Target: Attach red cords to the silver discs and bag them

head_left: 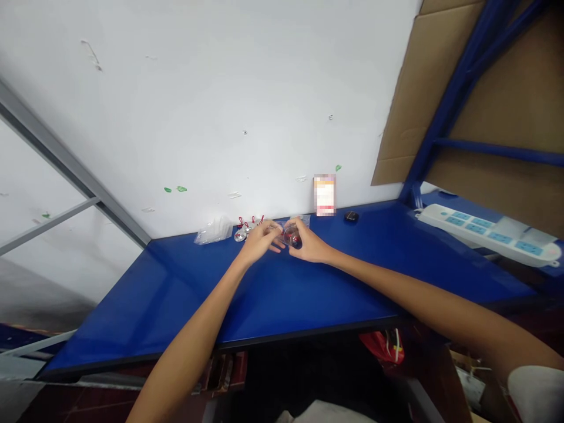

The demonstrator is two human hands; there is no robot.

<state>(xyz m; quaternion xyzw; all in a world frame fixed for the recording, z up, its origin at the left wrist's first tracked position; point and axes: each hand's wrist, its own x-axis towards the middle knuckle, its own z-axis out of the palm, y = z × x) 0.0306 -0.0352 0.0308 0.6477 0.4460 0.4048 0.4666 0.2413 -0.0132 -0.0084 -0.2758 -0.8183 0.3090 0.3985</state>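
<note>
Both my hands meet over the blue table, near the wall. My right hand (306, 242) curls its thumb and fingers round a clear round ornament (292, 237) with red and dark parts showing inside. At its left, my left hand (261, 242) has its thumb and forefinger closed at the edge of a clear plastic bag (304, 221), partly hidden behind the hands; its lower fingers are loosely curved. Behind the left hand lie several small silvery ornaments (240, 235) with red string loops, partly covered.
A pile of clear plastic bags (215, 230) lies to the left on the blue table (264, 299). A blurred card (325, 196) leans on the wall, with a small black object (351, 217) beside it. A white power strip (489, 234) lies right, near a blue metal frame (453, 100).
</note>
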